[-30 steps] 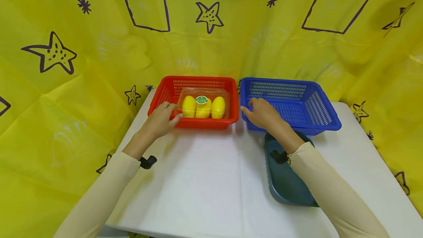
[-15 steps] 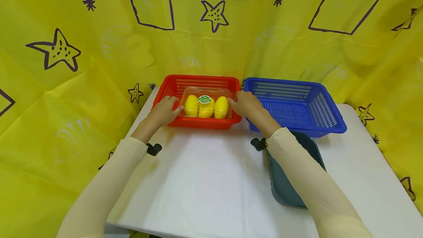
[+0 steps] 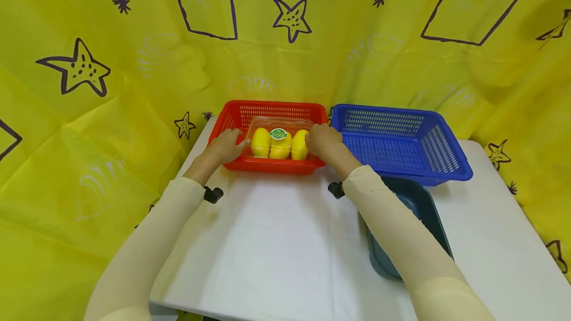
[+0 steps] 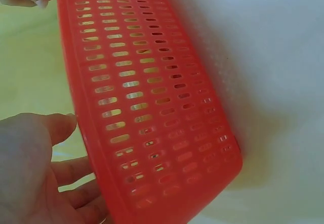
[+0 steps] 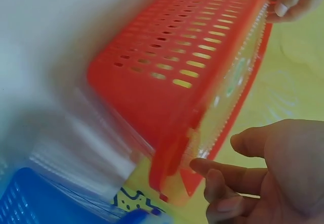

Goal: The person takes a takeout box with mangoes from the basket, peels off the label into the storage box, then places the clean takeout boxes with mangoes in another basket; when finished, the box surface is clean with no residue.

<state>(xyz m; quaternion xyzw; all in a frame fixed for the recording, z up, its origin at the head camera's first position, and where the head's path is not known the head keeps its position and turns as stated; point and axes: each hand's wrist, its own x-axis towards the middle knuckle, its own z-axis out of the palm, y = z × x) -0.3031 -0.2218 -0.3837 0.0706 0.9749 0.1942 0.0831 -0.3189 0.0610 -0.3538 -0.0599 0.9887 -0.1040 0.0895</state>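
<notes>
A clear plastic box (image 3: 308,124) with a green label lies in a red slotted basket (image 3: 267,164) at the back of the table. Yellow oval fruits (image 3: 260,142) show through its lid. My left hand (image 3: 225,146) reaches over the basket's left side, fingers loosely bent near the box's left end. In the left wrist view, the thumb is right at the rim of the basket (image 4: 147,92). My right hand (image 3: 325,143) is over the basket's right rim and overlaps the box's right end. In the right wrist view, this hand (image 5: 273,173) has its thumb apart from its fingers.
To the right of the red basket stands a blue slotted basket (image 3: 392,150). In front of it lies a dark teal tray (image 3: 387,261), partly hidden by my right sleeve. A yellow patterned curtain (image 3: 250,63) hangs behind the white table (image 3: 267,241).
My right hand has moved left from the blue basket's rim to the right end of the box. My left hand has shifted slightly over the red basket's left side.
</notes>
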